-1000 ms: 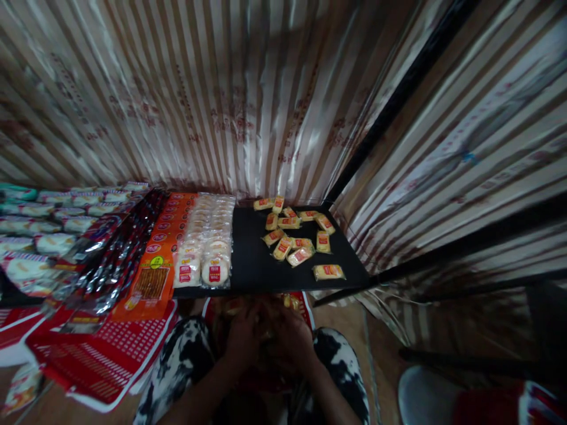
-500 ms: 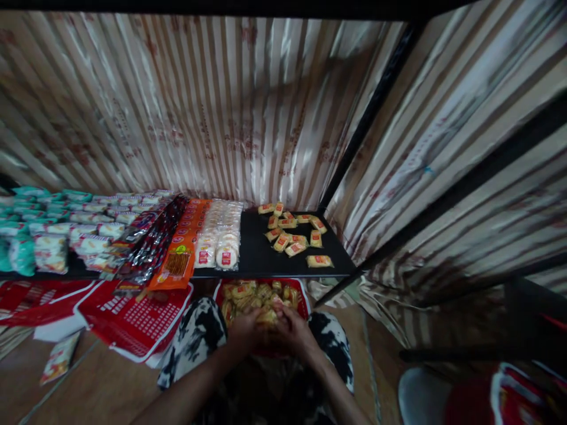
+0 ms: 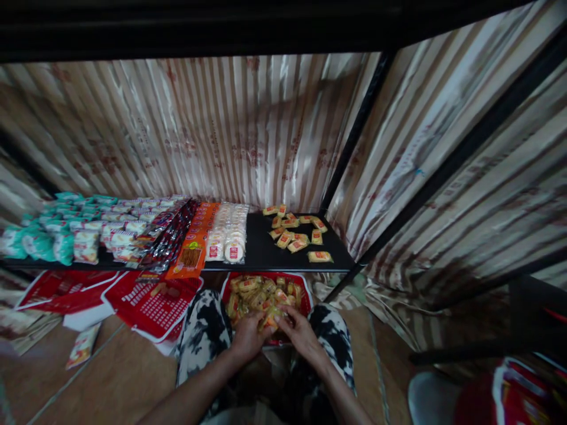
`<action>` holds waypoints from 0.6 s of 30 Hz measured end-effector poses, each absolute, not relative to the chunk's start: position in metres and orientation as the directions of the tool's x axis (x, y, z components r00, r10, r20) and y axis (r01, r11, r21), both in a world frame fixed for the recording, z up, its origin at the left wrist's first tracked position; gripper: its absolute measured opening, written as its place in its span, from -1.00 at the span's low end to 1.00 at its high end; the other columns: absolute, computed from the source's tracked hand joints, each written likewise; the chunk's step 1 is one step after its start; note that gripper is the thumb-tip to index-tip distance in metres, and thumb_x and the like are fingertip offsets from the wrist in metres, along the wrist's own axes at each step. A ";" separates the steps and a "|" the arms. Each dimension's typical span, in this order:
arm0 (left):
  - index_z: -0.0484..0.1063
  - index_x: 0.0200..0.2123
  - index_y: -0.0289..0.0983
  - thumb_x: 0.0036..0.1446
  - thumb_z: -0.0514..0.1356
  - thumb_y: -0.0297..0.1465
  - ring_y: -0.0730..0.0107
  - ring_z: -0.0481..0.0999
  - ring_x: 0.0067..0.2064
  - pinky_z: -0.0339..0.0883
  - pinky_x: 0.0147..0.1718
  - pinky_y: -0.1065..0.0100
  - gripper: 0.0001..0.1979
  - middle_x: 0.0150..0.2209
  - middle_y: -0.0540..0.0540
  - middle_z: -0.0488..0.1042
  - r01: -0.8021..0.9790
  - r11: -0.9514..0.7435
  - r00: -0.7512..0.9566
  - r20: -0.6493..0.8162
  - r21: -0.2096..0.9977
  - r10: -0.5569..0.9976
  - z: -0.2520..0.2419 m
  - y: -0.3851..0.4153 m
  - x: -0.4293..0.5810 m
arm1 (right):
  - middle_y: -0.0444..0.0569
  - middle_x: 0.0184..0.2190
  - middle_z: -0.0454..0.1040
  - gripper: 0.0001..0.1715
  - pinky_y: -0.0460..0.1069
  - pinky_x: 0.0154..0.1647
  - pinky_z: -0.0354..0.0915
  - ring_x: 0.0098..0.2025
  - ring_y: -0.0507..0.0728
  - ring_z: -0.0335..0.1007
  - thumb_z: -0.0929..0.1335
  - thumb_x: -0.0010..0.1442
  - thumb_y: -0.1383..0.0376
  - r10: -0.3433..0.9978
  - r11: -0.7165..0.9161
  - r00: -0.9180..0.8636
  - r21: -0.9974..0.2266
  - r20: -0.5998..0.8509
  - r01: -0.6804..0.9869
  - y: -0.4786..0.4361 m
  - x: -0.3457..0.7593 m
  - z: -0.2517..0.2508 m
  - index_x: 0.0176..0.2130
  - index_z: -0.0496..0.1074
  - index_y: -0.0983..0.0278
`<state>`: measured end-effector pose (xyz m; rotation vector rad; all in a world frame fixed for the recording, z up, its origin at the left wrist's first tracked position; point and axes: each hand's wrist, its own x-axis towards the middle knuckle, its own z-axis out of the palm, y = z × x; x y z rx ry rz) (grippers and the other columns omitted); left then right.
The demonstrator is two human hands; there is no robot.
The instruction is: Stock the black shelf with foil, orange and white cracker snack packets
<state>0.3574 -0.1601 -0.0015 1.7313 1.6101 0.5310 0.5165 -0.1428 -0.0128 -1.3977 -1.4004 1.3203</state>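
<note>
A red basket (image 3: 306, 295) between my knees is filled with small yellow wrapped snacks (image 3: 250, 286). Over its near part, my left hand (image 3: 250, 335) and my right hand (image 3: 297, 329) are close together, both closed on a yellow wrapped snack (image 3: 271, 319). Whether they hold one packet or more cannot be made out. Behind the basket, more yellow packets (image 3: 297, 243) lie scattered on the right part of a black shelf (image 3: 261, 251).
The shelf's left part bears white round crackers (image 3: 234, 252), orange packs (image 3: 191, 255), dark packs (image 3: 166, 233) and teal packs (image 3: 42, 242). Red baskets (image 3: 155, 307) and a packet (image 3: 83, 347) lie on the floor at left. A black post (image 3: 358, 139) stands right.
The camera view has shifted, showing more of the upper black frame and the shelf's left end. Both hands remain together over the basket, with the held snack now more visible.
</note>
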 end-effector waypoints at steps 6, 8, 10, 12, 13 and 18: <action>0.46 -0.12 -0.20 0.09 0.04 -0.18 0.30 0.49 -0.16 0.29 -0.17 0.40 -0.63 -0.23 -0.06 0.55 0.674 0.081 0.087 -0.187 0.734 0.979 0.008 -0.166 0.357 | -0.12 -0.48 0.43 -0.30 0.00 -0.42 0.34 -0.44 0.10 0.40 0.37 -0.09 -0.07 0.962 -0.191 -0.178 -0.977 -0.205 0.091 -0.142 0.512 -0.013 -0.02 0.34 0.24; 0.47 -0.12 -0.21 0.07 0.05 -0.16 0.30 0.49 -0.18 0.30 -0.18 0.40 -0.61 -0.25 -0.06 0.55 0.670 0.123 0.060 -0.219 0.732 0.974 0.004 -0.161 0.357 | -0.12 -0.46 0.44 -0.29 0.02 -0.37 0.36 -0.41 0.11 0.42 0.40 -0.13 -0.05 0.970 -0.191 -0.142 -0.980 -0.197 0.056 -0.138 0.509 -0.015 -0.04 0.34 0.23; 0.47 -0.14 -0.22 0.07 0.05 -0.16 0.30 0.49 -0.19 0.30 -0.19 0.40 -0.62 -0.27 -0.05 0.55 0.653 0.165 0.039 -0.251 0.739 0.967 -0.002 -0.153 0.358 | -0.09 -0.43 0.46 -0.31 0.05 -0.29 0.37 -0.36 0.14 0.44 0.42 -0.19 -0.06 0.975 -0.196 -0.100 -0.980 -0.197 0.012 -0.131 0.504 -0.019 -0.10 0.37 0.22; 0.47 -0.17 -0.22 0.06 0.06 -0.18 0.31 0.49 -0.19 0.31 -0.20 0.41 -0.64 -0.28 -0.05 0.55 0.620 0.201 0.023 -0.274 0.759 0.961 -0.007 -0.142 0.359 | -0.03 -0.40 0.48 -0.35 0.09 -0.23 0.37 -0.31 0.18 0.46 0.43 -0.23 -0.11 0.971 -0.224 -0.088 -0.975 -0.221 -0.015 -0.123 0.500 -0.022 -0.22 0.42 0.23; 0.46 -0.18 -0.22 0.06 0.06 -0.19 0.32 0.49 -0.20 0.31 -0.21 0.42 -0.66 -0.27 -0.05 0.55 0.598 0.214 0.013 -0.276 0.772 0.961 -0.008 -0.135 0.360 | -0.01 -0.41 0.48 -0.37 0.10 -0.21 0.37 -0.30 0.20 0.46 0.43 -0.25 -0.13 0.968 -0.237 -0.089 -0.971 -0.235 -0.015 -0.118 0.498 -0.024 -0.28 0.43 0.24; 0.44 -0.28 -0.25 0.07 0.02 -0.23 0.32 0.50 -0.27 0.33 -0.27 0.39 -0.71 -0.30 -0.09 0.55 0.474 0.179 0.037 -0.223 0.862 0.974 -0.001 -0.081 0.363 | 0.05 -0.28 0.51 -0.35 0.11 -0.11 0.34 -0.18 0.23 0.46 0.41 -0.19 -0.15 0.976 -0.213 -0.066 -0.976 -0.209 -0.054 -0.074 0.498 -0.013 -0.21 0.43 0.22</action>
